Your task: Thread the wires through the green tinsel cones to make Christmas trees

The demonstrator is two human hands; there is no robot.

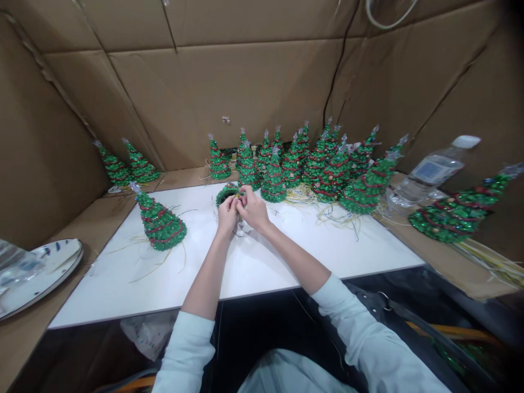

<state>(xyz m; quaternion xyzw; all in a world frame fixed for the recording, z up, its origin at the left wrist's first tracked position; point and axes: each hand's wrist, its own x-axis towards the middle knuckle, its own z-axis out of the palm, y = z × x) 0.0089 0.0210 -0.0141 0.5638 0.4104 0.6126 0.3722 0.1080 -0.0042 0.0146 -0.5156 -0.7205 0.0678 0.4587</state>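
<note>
A green tinsel tree [226, 192] lies on its side on the white board [262, 262], its open base facing me. My left hand [227, 214] and my right hand [251, 207] meet at that base, fingertips pinched together. A small yellow piece, perhaps a wire end, shows between the fingertips; which hand grips it is hard to make out. Below the hands lies something pale and crumpled, partly covered by them. Another tree [160, 221] with red garland and a clear star stands to the left, loose wires around it.
Several finished-looking trees [291, 166] stand along the back, with yellow and white wires [303, 195] at their feet. A plastic bottle [434, 170] and a tree [458, 215] are at right, a plate [61, 273] at far left. Cardboard walls [254, 82] surround the board.
</note>
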